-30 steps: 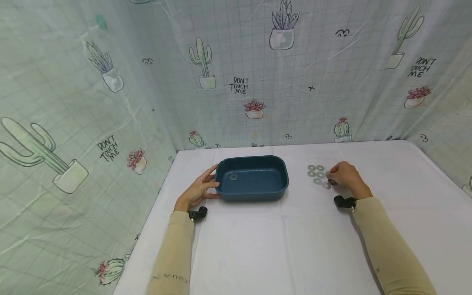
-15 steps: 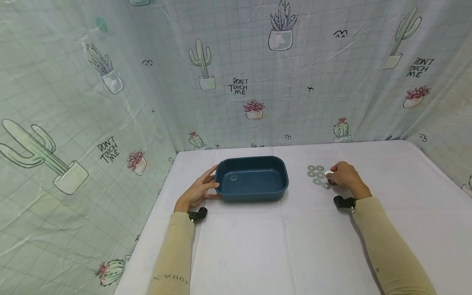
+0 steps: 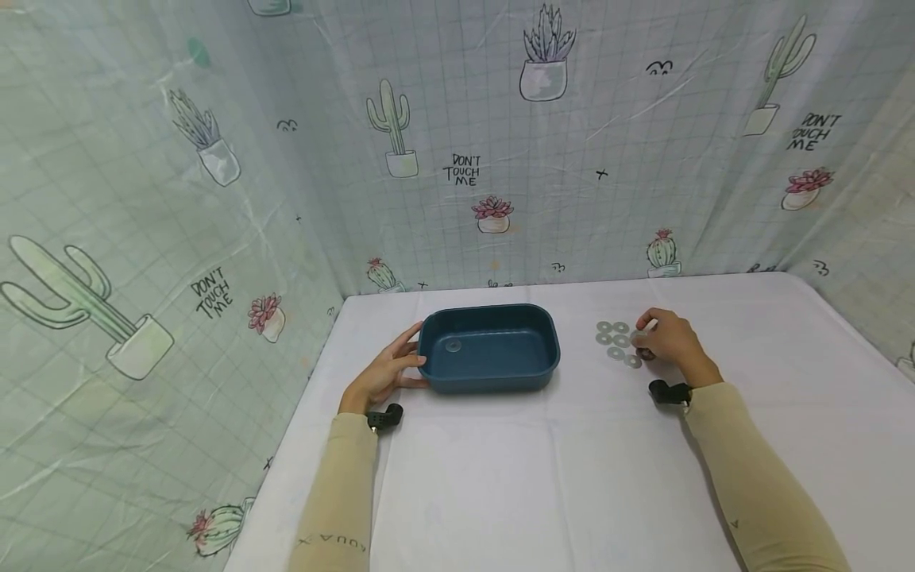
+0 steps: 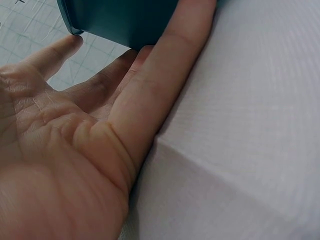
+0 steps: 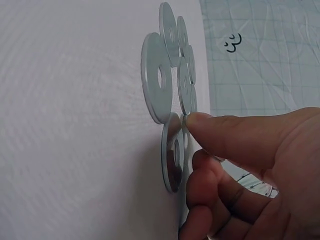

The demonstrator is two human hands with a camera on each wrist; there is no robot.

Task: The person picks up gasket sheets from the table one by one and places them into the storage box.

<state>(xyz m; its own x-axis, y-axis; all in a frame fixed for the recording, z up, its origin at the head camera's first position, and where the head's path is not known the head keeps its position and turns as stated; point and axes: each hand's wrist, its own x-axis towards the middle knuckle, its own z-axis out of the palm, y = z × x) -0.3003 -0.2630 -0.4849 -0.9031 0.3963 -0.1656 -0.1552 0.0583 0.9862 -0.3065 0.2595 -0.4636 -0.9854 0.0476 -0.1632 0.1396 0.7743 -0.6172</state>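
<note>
A dark blue rectangular tray (image 3: 486,383) stands on the table, with one metal washer (image 3: 453,346) lying inside at its left. My left hand (image 3: 382,373) rests against the tray's left end, fingers spread and nearly straight. Several flat grey washers (image 3: 615,353) lie in a close group right of the tray. Over the right side of this group is my right hand (image 3: 672,342), thumb at the edge of a washer (image 3: 637,338) and index finger near its far side. I cannot tell whether the two pinch it. A darker washer (image 5: 172,165) lies just beside the thumb.
A white cloth (image 3: 472,477) covers the table. A hanging sheet with cactus prints (image 3: 457,135) rises behind it and along the left. Each wrist wears a small black camera (image 3: 669,392).
The washer at my right fingertips flashed bright white half a second ago and now looks grey again. My right index finger has lifted slightly away from the thumb. My left hand and the tray stay put.
</note>
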